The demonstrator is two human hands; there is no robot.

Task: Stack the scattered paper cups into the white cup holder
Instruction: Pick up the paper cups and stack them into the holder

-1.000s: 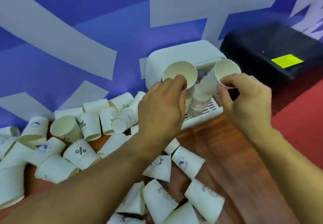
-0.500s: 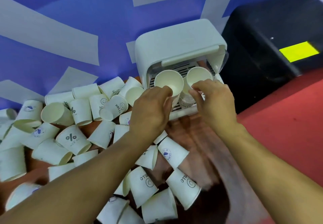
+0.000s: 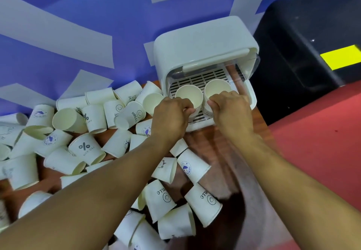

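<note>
The white cup holder (image 3: 203, 42) stands against the blue wall with its clear lid raised over a slotted tray. Two stacks of paper cups stand upright side by side on that tray. My left hand (image 3: 170, 117) grips the near rim of the left cup stack (image 3: 188, 96). Fingers of my right hand (image 3: 230, 111) curl round the near side of the right cup stack (image 3: 215, 88). Several loose paper cups (image 3: 86, 148) lie scattered on the wooden table, mostly to the left and under my arms.
A black box (image 3: 304, 40) with a yellow label stands right of the holder. Red floor (image 3: 322, 142) lies beyond the table's right edge. The wooden table (image 3: 220, 148) shows bare between my forearms.
Both hands have lowered their cup stacks from above the holder's front onto its tray. The view has tilted down and closer, so the holder now looks larger.
</note>
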